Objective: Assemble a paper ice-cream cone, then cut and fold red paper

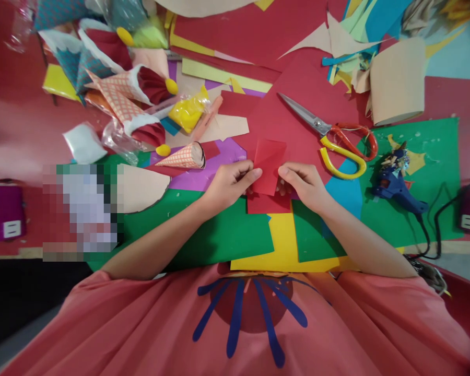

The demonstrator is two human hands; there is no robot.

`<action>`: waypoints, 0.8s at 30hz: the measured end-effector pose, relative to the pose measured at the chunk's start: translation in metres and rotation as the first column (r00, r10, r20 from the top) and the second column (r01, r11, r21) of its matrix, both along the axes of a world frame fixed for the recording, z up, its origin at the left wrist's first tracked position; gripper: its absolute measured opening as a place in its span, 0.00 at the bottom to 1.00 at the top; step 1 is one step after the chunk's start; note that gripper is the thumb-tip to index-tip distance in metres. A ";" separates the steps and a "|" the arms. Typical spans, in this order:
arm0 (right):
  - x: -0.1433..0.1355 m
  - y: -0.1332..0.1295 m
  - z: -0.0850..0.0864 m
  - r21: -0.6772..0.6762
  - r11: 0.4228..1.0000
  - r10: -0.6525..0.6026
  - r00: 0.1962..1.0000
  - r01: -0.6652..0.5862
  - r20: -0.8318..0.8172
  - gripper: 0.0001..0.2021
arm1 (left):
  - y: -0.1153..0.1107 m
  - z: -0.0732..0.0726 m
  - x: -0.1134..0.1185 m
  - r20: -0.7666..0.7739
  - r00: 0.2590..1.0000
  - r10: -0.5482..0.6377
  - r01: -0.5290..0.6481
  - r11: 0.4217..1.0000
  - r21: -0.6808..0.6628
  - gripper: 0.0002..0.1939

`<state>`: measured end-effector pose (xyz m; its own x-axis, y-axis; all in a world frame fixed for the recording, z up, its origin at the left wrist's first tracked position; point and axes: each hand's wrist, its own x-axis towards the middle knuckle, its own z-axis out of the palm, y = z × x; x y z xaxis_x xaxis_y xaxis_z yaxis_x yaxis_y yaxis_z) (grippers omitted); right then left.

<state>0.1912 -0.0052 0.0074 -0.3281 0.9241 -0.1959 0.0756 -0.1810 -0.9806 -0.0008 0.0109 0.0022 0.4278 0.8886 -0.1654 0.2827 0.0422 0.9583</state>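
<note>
Shirt (156, 324), left hand (232, 183) and right hand (303, 183) pinched on red paper (269, 159), yellow-filled bag (188, 113)

head view | from wearer's head, facing forward and down | near: hands (232, 180) mid-frame, worktable (8, 122) above, coral T-shirt (152, 324) along bottom

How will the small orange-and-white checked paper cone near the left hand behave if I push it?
The cone may roll in a curve, since its side is round and tapering. It is probably light and easily dented, because its rim looks thin.
</note>
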 end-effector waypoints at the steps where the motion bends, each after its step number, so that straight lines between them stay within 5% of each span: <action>1: 0.000 0.000 0.000 -0.010 1.000 0.017 1.000 -0.017 -0.003 0.21 | 0.000 0.000 0.000 0.000 1.000 0.002 -0.002 1.000 -0.005 0.24; 14: -0.001 0.001 0.000 -0.073 0.997 -0.033 0.999 0.032 -0.011 0.20 | 0.000 0.002 0.002 0.025 0.999 -0.024 0.026 0.998 -0.062 0.24; 24: -0.001 0.001 0.000 -0.087 0.996 -0.026 0.999 0.023 -0.031 0.20 | 0.000 0.000 -0.001 -0.032 0.999 -0.022 0.023 0.999 0.026 0.23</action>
